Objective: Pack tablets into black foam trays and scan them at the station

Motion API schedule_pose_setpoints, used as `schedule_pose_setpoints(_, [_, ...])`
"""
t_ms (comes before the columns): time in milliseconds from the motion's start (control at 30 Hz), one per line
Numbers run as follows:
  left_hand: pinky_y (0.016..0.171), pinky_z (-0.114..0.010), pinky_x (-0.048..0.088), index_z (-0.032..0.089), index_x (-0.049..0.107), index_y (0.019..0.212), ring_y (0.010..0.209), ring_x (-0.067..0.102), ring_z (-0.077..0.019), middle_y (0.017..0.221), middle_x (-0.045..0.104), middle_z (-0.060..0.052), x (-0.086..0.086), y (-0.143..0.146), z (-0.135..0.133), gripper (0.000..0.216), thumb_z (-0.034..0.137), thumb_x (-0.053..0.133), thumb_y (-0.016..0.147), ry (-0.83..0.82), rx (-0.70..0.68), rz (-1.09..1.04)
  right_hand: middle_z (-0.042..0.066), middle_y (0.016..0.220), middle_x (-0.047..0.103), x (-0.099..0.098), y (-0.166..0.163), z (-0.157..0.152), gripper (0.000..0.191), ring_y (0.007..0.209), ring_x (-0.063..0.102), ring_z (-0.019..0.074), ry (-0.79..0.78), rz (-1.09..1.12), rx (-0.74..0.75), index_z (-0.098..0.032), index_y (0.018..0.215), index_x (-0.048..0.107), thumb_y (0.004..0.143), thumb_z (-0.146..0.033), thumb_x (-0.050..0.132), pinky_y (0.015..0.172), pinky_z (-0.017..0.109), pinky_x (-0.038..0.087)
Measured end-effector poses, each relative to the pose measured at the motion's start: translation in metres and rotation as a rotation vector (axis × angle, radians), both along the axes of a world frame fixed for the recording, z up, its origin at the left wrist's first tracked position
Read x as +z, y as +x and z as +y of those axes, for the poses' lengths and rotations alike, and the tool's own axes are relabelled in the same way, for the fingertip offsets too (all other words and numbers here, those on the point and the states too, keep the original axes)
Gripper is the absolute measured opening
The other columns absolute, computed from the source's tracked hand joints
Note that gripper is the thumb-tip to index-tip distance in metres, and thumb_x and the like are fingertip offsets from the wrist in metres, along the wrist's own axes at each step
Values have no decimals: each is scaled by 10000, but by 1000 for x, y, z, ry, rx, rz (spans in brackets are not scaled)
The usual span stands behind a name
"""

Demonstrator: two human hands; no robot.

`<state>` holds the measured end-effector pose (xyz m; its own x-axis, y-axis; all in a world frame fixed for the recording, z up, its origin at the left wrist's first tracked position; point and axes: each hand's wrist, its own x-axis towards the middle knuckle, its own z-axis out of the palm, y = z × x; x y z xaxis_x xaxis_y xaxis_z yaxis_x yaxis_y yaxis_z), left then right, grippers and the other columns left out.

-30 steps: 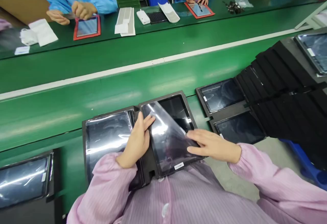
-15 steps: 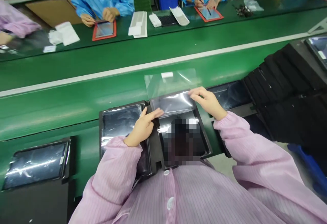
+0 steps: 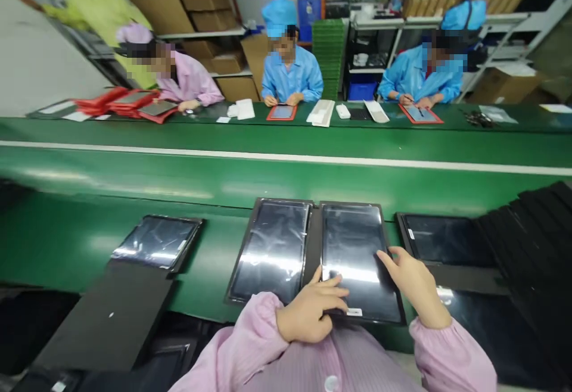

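Observation:
A dark flat screen panel (image 3: 353, 234) lies in a black tray in front of me. Clear film with a small white label (image 3: 354, 312) at the near edge seems to cover it. My left hand (image 3: 310, 308) rests over the panel's near left corner, fingers spread across the surface. At the right edge is my right hand (image 3: 415, 282), its fingers apart and the fingertips touching or just over the film. Just left of it lies a second film-covered panel (image 3: 274, 249) in the joined tray half. Neither hand grasps anything visible.
Another panel (image 3: 156, 240) lies at left beside a black board (image 3: 109, 314). More panels (image 3: 447, 240) and stacked black trays (image 3: 531, 243) stand at right. Beyond the green conveyor belt (image 3: 223, 180), several people sit along a bench with red-framed tablets (image 3: 282, 112).
The clear film that extended past the panel's far edge now lies over the panel, its label at the near side. Both hands have come nearer to me. The view has tilted up.

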<state>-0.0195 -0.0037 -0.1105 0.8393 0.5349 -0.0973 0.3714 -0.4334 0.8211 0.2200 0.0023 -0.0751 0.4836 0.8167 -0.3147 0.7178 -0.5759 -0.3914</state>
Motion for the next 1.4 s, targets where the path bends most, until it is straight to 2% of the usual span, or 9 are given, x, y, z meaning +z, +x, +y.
schedule_pose_setpoints(100, [1127, -557, -40, 256, 716, 903, 1238, 504, -292, 1232, 637, -49, 6, 6, 6, 466, 101, 457, 548, -238, 175, -144, 113, 746, 703, 1, -1, 1, 368, 842, 652, 326, 173, 384, -163, -175, 736, 635, 627, -524, 597, 772, 413, 480])
schedule_pose_setpoints(233, [1134, -538, 92, 244, 720, 788, 1173, 562, -286, 1189, 663, -44, 19, 9, 10, 390, 117, 466, 521, -353, 337, -293, 68, 774, 711, 8, -11, -5, 510, 764, 662, 281, 273, 979, -211, -178, 821, 624, 465, -527, 732, 667, 358, 516])
schedule_pose_setpoints(367, [1125, -458, 227, 233, 713, 726, 1150, 575, -251, 1158, 679, -47, 30, -15, 21, 305, 121, 480, 565, -213, 584, -356, 45, 709, 701, 17, -28, -5, 560, 715, 666, 278, 292, 1121, -236, -179, 858, 627, 403, -453, 805, 599, 338, 519])
schedule_pose_setpoints(533, [1102, -406, 304, 211, 676, 775, 1227, 516, -248, 1241, 629, -78, 26, -74, 38, 233, 150, 492, 646, -47, 1194, -411, 48, 737, 707, 17, -73, 20, 504, 727, 670, 283, 359, 1231, -199, -186, 800, 626, 398, -432, 806, 580, 327, 524])
schedule_pose_setpoints(600, [1114, -421, 275, 183, 670, 846, 1270, 473, -271, 1319, 566, -121, 19, -91, 41, 241, 174, 518, 660, -66, 1332, -379, 57, 717, 702, 9, -99, 32, 474, 746, 672, 287, 341, 1311, -102, -169, 757, 611, 407, -421, 809, 611, 335, 527])
schedule_pose_setpoints(733, [1113, -417, 275, 139, 662, 951, 1291, 446, -299, 1372, 505, -171, 3, -102, 40, 325, 255, 585, 658, -208, 1305, -486, 71, 719, 695, -21, -130, 52, 442, 750, 672, 268, 276, 1278, 103, -150, 775, 603, 482, -429, 781, 600, 324, 514])
schedule_pose_setpoints(900, [1118, -390, 266, 147, 628, 998, 1300, 439, -280, 1305, 572, -157, -3, -97, 43, 429, 236, 635, 579, -336, 1230, -724, 83, 786, 701, -55, -122, 74, 482, 828, 658, 282, 334, 949, 218, -161, 786, 619, 506, -538, 727, 605, 322, 514])
schedule_pose_setpoints(1200, [1050, -387, 349, 129, 632, 956, 1180, 550, -268, 1212, 632, -158, 4, -101, 47, 400, 193, 660, 562, -404, 1301, -750, 32, 683, 679, -11, -147, 64, 559, 791, 672, 297, 276, 1244, -29, -204, 794, 537, 366, -439, 810, 612, 364, 552])
schedule_pose_setpoints(1400, [959, -394, 407, 130, 552, 1176, 1062, 595, -268, 1230, 600, -163, 32, -91, 48, 635, 251, 729, 578, -334, 1324, -656, 40, 796, 703, -13, -137, 47, 462, 827, 654, 262, 416, 1202, 16, -213, 813, 567, 464, -466, 734, 651, 337, 538])
